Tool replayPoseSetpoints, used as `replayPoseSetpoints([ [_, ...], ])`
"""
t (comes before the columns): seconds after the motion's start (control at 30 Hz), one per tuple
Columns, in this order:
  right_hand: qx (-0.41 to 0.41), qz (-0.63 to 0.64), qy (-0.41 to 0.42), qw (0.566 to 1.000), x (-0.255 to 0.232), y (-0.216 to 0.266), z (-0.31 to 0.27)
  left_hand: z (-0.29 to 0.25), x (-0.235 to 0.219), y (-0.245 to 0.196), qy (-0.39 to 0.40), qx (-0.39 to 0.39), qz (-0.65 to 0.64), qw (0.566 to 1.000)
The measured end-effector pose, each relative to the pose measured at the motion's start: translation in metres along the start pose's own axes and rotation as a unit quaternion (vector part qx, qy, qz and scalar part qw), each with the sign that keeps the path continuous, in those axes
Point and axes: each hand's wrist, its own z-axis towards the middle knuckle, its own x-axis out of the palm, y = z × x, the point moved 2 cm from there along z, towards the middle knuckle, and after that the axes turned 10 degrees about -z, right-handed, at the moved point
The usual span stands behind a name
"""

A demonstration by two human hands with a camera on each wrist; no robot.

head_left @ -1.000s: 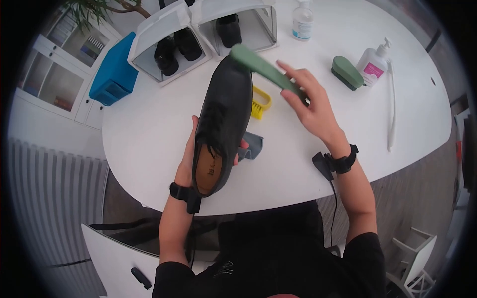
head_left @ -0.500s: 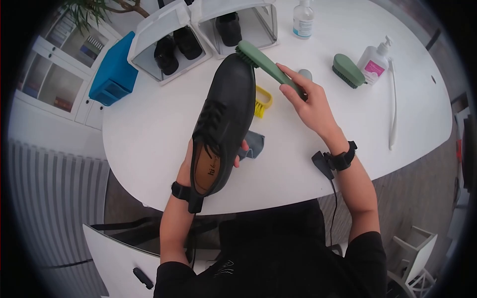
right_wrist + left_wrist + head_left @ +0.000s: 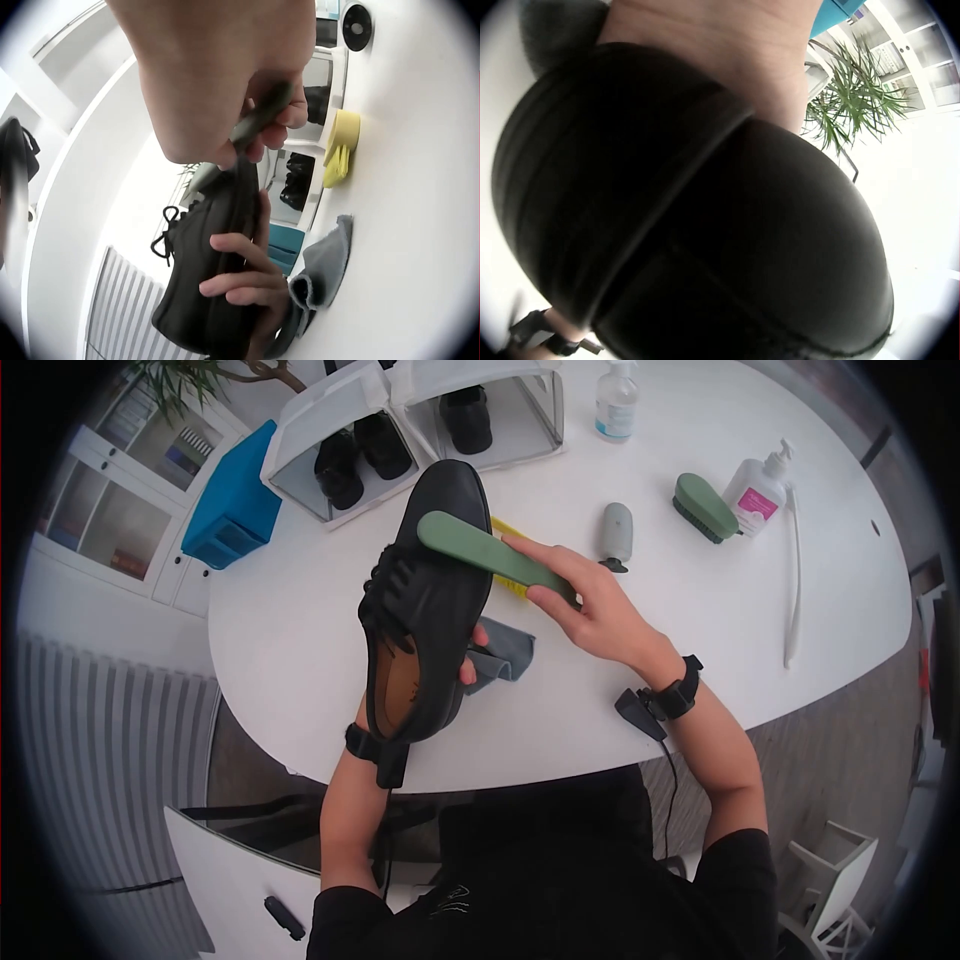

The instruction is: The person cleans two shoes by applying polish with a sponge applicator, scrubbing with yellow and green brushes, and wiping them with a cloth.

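A black lace-up shoe [image 3: 440, 605] is held over the table in the head view, toe pointing away and its tan insole showing. My left hand [image 3: 259, 289] grips it from beneath, with fingertips wrapped round its right side; the palm is hidden under the sole. My right hand [image 3: 605, 615] pinches the handle of a green brush [image 3: 485, 553] between thumb and fingers. The brush head lies across the shoe's upper, just ahead of the laces, bristles facing down and out of sight in the head view. In the left wrist view the shoe's heel fills most of the picture.
A grey cloth [image 3: 510, 648] and a yellow brush [image 3: 343, 142] lie beside the shoe. Rightward are a grey cylindrical container [image 3: 618, 532], another green brush [image 3: 704, 505], a pump bottle [image 3: 756, 492] and a long white stick [image 3: 792, 585]. Shoe boxes [image 3: 345, 500] and a blue box [image 3: 232, 495] stand behind.
The green brush has moved from the toe back toward the laces, with my right hand coming nearer. The shoe has tilted and shifted slightly left. The grey container has come into full view.
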Motion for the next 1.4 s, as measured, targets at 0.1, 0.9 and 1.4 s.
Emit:
replayPoseSetpoints([
  [0.1, 0.032, -0.048, -0.009, 0.998, -0.014, -0.001, 0.002, 0.001, -0.009, 0.004, 0.0, -0.008, 0.125, 0.992],
  [0.9, 0.043, -0.051, -0.033, 0.997, -0.009, -0.013, 0.005, -0.008, -0.01, 0.004, -0.048, 0.01, 0.122, 0.991],
  [1.4, 0.053, 0.0, -0.057, 0.997, -0.017, -0.009, 0.003, -0.004, -0.024, 0.0, -0.014, 0.018, 0.033, 0.999],
])
